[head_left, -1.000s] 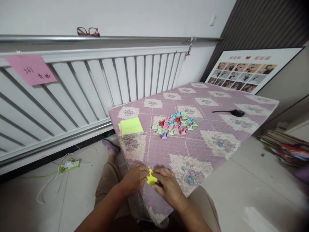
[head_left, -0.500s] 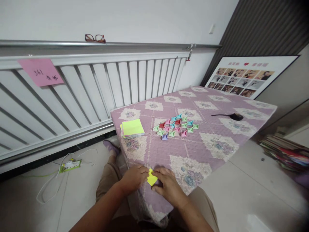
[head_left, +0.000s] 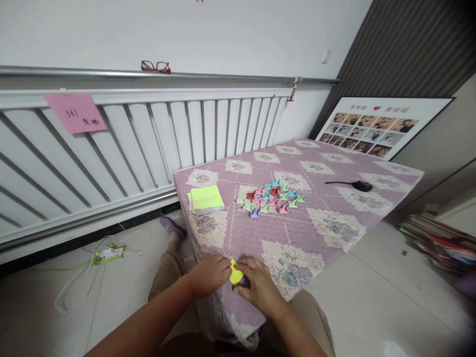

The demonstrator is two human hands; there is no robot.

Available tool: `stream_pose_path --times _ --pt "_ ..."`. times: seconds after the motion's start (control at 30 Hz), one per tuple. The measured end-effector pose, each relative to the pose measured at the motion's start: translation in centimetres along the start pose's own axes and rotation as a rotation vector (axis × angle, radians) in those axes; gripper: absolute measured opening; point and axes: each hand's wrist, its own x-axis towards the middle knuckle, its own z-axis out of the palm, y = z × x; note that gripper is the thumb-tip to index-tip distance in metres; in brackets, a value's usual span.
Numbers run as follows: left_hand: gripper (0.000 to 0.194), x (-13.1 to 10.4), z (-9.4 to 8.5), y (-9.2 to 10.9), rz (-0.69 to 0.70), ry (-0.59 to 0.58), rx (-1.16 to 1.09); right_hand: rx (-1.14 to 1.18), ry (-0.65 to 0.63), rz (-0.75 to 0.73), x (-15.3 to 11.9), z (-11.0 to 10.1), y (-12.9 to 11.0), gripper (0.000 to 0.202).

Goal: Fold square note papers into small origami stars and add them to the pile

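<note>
Between my two hands, close to the table's near edge, is a small folded piece of yellow paper [head_left: 235,273]. My left hand [head_left: 211,273] has its fingers closed on the paper's left edge. From the other side, my right hand [head_left: 257,281] pinches the paper between thumb and fingers. Parts of the paper are hidden under the fingertips. Farther back lies a group of small folded paper pieces [head_left: 274,191] in green, pink, blue, red and purple. To their left rests a stack of square paper sheets [head_left: 207,197], yellow-green on top.
A floral purple cloth covers the table [head_left: 253,238]. A dark ladle-like spoon [head_left: 361,186] lies at the right, with a photo board [head_left: 386,126] behind. A white radiator [head_left: 208,126] runs along the wall. A power strip [head_left: 109,254] with cables lies on the floor.
The view has tilted slightly upward and shifted. My left hand has moved a little over the yellow paper, covering more of its left side. My right hand stays nearly in place.
</note>
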Motion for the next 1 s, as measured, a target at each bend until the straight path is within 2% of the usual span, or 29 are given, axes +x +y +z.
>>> stream_pose_path --times 0.33,0.57,0.63,0.73,0.87,1.0 --pt "0.013 -0.1 0.8 -0.4 0.037 0.071 -0.034 -0.058 0.023 0.021 -0.2 0.3 -0.3 0.043" --pt "0.022 -0.3 0.8 -0.4 -0.029 0.067 -0.127 -0.094 0.071 0.008 -0.1 1.1 0.1 0.032" --pt "0.027 -0.2 0.6 0.0 -0.072 0.052 -0.139 -0.094 0.081 0.004 -0.1 1.2 0.2 0.027" --pt "0.019 0.1 0.7 0.7 -0.180 0.060 -0.150 -0.088 0.091 0.007 -0.1 1.2 0.2 0.021" --pt "0.014 0.7 1.1 1.3 -0.307 0.097 -0.225 -0.073 0.129 0.023 0.1 1.4 0.1 0.024" --pt "0.017 1.0 0.0 1.6 -0.385 0.139 -0.333 -0.038 0.182 0.037 0.6 1.3 -0.1 0.014"
